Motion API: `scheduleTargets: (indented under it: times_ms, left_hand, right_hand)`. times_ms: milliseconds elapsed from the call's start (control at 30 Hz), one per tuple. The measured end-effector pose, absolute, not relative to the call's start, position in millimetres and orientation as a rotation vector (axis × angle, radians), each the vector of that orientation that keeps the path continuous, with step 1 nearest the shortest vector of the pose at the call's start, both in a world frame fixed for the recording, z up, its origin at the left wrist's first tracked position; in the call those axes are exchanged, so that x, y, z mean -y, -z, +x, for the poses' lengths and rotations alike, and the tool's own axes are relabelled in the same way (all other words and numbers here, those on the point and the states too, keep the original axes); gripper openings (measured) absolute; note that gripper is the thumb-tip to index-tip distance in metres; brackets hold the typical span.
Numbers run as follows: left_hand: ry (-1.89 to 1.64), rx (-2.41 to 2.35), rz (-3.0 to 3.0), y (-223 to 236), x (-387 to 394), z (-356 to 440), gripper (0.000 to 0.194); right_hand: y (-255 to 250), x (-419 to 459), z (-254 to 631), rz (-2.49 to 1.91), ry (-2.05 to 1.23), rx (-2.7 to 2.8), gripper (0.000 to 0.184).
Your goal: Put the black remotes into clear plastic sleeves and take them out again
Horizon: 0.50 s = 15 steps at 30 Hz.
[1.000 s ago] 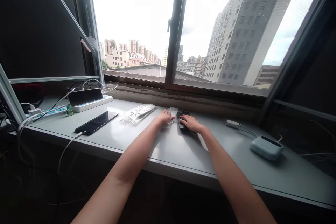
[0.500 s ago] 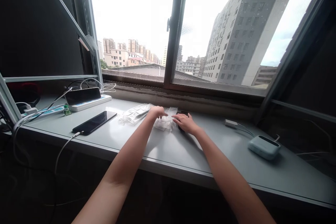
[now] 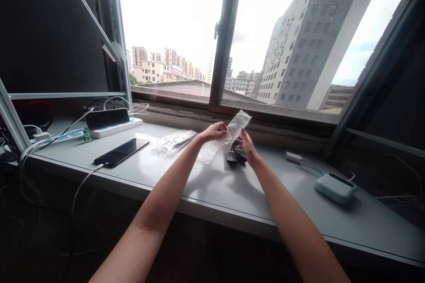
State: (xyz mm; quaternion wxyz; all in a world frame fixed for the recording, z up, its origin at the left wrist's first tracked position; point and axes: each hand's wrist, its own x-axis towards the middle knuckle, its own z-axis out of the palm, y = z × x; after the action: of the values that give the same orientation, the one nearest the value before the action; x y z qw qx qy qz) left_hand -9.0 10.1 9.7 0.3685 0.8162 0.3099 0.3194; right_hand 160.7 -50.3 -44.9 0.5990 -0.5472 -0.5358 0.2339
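My left hand [image 3: 215, 131] is closed on a thin clear plastic bag [image 3: 239, 123], which is raised above the table and slants up to the right. My right hand [image 3: 248, 145] is beside the bag's right side, thumb up and fingers apart; whether it touches the bag is hard to see. Below it lie two black remote controls [image 3: 231, 155] with rows of buttons, side by side, their far ends hidden by the bag and hand. More clear plastic [image 3: 207, 152] spreads on the table under my left hand. Further left lies a pile of clear plastic bags [image 3: 174, 141].
On the grey table [image 3: 212, 190], a black phone [image 3: 122, 152] with a white cable lies left. Behind it, another phone [image 3: 106, 119] leans on a power strip [image 3: 116, 130] near a small green bottle [image 3: 86, 136]. A pale blue power bank [image 3: 335, 187] sits right. The window [image 3: 172, 22] stands behind.
My left hand has lifted a clear plastic bag off the table. My right hand has risen and turned on its side, uncovering the remote controls.
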Motion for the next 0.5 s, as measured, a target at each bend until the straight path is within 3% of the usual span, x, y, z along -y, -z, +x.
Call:
scheduleTargets:
  times_ms: [100,300,400,500]
  left_hand:
    - [-0.591,-0.657,2.042,-8.2,-4.5,-8.9,0.017]
    - [-0.417,-0.706,2.034,-4.0,-5.9,-15.8,0.044]
    - [-0.346,-0.699,2.062,-2.8,-8.1,-19.2,0.055]
    - [-0.281,-0.696,2.102,-3.1,-8.4,-21.8,0.048]
  right_hand:
    - [39.6,53.8,171.4,-1.072,-0.701,0.965,0.066]
    - [29.9,64.4,177.2,-0.947,-0.667,0.654,0.029]
    - [28.2,65.9,178.4,-0.904,-0.682,0.588,0.029]
    - [28.8,65.7,181.6,-0.862,-0.677,0.57,0.031]
